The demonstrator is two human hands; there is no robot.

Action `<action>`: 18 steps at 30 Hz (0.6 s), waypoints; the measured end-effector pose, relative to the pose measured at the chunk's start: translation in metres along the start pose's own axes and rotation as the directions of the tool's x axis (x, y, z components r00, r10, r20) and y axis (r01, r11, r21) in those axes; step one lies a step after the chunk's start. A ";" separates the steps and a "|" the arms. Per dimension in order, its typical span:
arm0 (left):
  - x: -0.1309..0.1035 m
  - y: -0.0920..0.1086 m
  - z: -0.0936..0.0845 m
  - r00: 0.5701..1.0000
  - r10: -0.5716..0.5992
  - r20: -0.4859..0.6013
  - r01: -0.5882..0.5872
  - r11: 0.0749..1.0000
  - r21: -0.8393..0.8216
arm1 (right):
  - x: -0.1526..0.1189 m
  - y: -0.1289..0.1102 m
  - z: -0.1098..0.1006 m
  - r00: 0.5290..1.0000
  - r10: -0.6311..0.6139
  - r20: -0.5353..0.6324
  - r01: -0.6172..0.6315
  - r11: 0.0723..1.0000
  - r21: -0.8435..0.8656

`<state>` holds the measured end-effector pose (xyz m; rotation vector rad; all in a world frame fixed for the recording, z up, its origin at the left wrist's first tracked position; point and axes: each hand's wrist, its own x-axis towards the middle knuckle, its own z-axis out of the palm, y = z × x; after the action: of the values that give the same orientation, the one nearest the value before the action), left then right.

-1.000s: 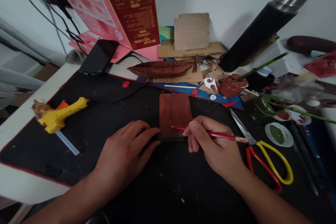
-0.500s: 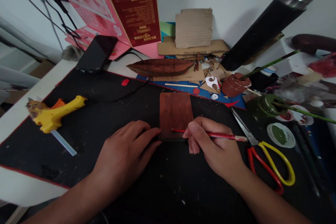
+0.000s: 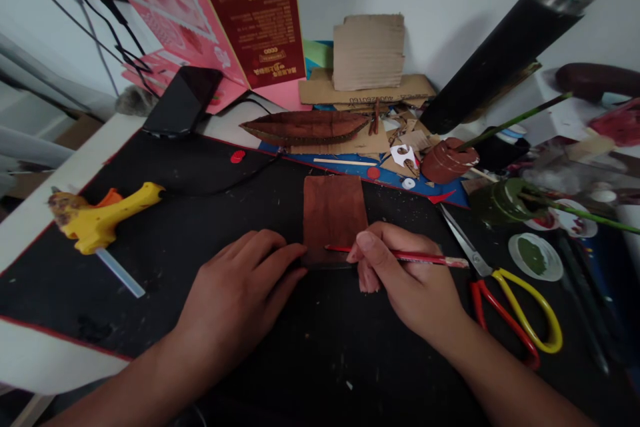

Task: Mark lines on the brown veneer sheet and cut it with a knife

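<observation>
A brown-painted rectangular piece (image 3: 335,207), perhaps card, lies flat on the black mat in front of me. My left hand (image 3: 245,277) rests at its lower left edge, thumb and fingertips gripping the corner. In my right hand (image 3: 400,267) is a red pencil (image 3: 425,258), pinched between thumb and fingers. Its pointed end lies over the lower part of the brown piece, pointing left. Scissors (image 3: 483,263) with one red and one yellow handle lie partly opened just right of that hand.
A yellow glue gun (image 3: 107,217) lies on the left. Behind are a brown boat-shaped piece (image 3: 307,128), cardboard (image 3: 369,53) and a black phone (image 3: 183,103). On the right stand a brown paint jar (image 3: 450,161), a green jar (image 3: 503,201) and a dish of green paint (image 3: 535,258).
Almost nothing differs. The view has shifted very slightly; both hands, the pencil and the brown piece keep their places.
</observation>
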<state>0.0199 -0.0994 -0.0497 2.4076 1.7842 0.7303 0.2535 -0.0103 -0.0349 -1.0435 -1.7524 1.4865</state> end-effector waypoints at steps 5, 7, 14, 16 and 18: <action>-0.001 -0.001 0.001 1.000 -0.001 0.002 0.001 1.000 0.008 | 0.000 -0.001 0.001 1.000 -0.013 -0.009 0.013 1.000 -0.004; 0.000 -0.001 0.000 1.000 0.004 -0.003 -0.004 1.000 0.010 | 0.000 -0.001 0.001 1.000 -0.015 -0.009 0.015 1.000 0.000; 0.000 0.000 0.000 1.000 0.011 0.002 -0.011 1.000 0.014 | 0.000 0.001 0.000 1.000 -0.003 -0.005 0.003 1.000 -0.012; 0.000 0.000 0.000 1.000 0.012 0.006 -0.012 1.000 0.021 | 0.000 0.001 0.000 1.000 -0.010 -0.003 0.010 0.999 -0.033; 0.000 0.000 0.000 1.000 0.009 0.006 -0.009 1.000 0.024 | 0.000 0.000 0.000 1.000 -0.019 0.000 0.019 0.999 -0.041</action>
<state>0.0200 -0.0992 -0.0496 2.4321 1.7911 0.7058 0.2535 -0.0103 -0.0352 -1.0441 -1.7947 1.4443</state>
